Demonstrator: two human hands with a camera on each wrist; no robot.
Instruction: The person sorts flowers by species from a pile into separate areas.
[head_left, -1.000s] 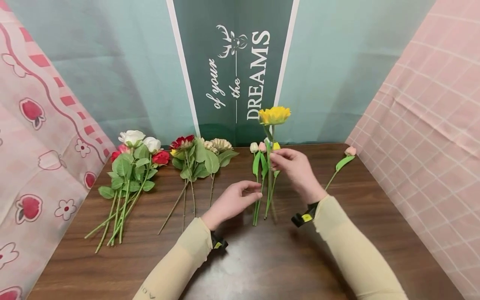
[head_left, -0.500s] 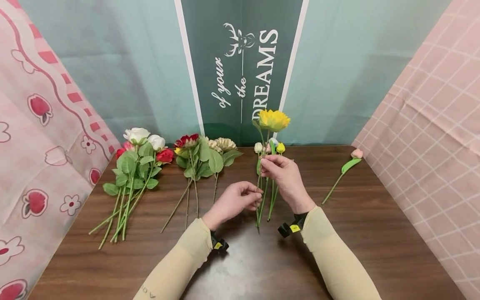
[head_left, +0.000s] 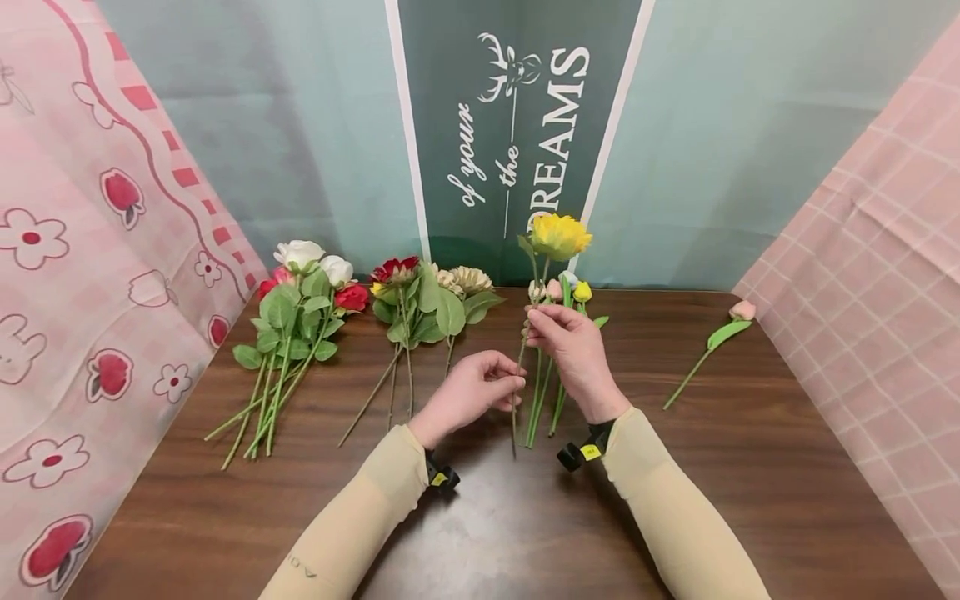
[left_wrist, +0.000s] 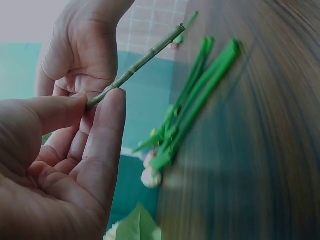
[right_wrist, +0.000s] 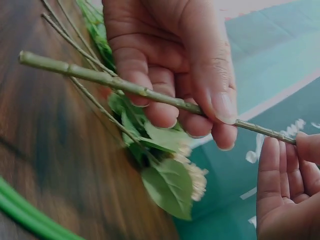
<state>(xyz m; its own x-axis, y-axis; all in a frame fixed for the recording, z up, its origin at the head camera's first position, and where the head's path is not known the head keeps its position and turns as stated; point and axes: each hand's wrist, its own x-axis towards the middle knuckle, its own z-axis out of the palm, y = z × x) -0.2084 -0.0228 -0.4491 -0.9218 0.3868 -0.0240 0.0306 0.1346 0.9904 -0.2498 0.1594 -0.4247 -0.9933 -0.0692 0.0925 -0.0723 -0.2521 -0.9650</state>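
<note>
Sunflower stem: the yellow sunflower point(head_left: 558, 236) is held up off the table point(head_left: 750, 467), its bloom above both hands and its stem point(left_wrist: 142, 62) running down through them.
Left hand: the left hand point(head_left: 468, 393) pinches the stem between thumb and forefinger, below the other grip and a little above the stem's cut end.
Right hand: the right hand point(head_left: 573, 354) has its thumb and curled fingers closed round the stem further up, just under the leaves.
Beneath the grip: a small bunch of tulips point(head_left: 558, 292) lies flat on the table under and just behind the right hand, their green stems point(left_wrist: 200, 100) pointing toward the person.
Left of the grip: a mixed red and cream bunch point(head_left: 423, 304) lies near, and a rose bunch point(head_left: 300, 317) lies further off.
Right of the grip: a single pink bud point(head_left: 742, 311) lies well apart.
</note>
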